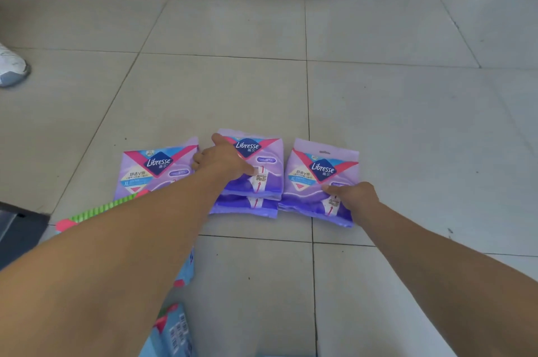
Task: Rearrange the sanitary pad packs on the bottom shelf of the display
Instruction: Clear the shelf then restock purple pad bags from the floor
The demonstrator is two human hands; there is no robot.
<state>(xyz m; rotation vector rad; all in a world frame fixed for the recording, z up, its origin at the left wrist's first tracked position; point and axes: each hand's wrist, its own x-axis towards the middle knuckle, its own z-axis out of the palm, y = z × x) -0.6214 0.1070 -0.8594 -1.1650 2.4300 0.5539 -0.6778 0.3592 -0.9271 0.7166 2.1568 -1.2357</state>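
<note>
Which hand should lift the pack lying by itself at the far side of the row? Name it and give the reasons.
Probably the left. The left hand rests on the middle stack, right beside the lone left pack. The right hand grips the right pack and would have to cross over the stack.

Three purple Libresse sanitary pad packs lay flat in a row on the pale tiled floor, logos facing up. The left pack (151,170) lay tilted slightly, its near edge hidden. The middle pack (263,164) rested on top of another pack (247,206) whose near purple edge stuck out beneath it. The right pack (316,179) lay just beside these, its near left corner touching the lower one.
</note>
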